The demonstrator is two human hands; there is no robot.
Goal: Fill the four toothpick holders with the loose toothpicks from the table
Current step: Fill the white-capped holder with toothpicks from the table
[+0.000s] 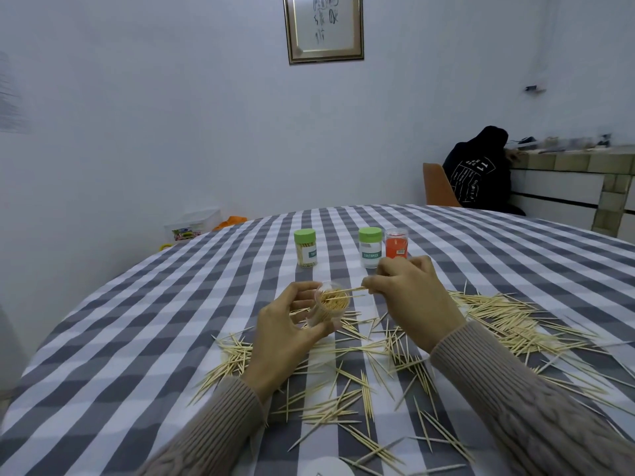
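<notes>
Gripping a clear plastic holder (329, 309), round and packed with pale wooden sticks, the left hand (285, 333) curls its fingers (302, 292) around the wall and lifts it above the desk (103, 338), covered in soft grey-and-white checked cloth. The right hand (409, 297) pinches a thin pointed toothpick (347, 291) at its right end, tip over the holder's open mouth. Loose toothpicks (360, 383) lie scattered near and right. Far behind stand two green-capped holders (305, 248) and a red holder (396, 248)
</notes>
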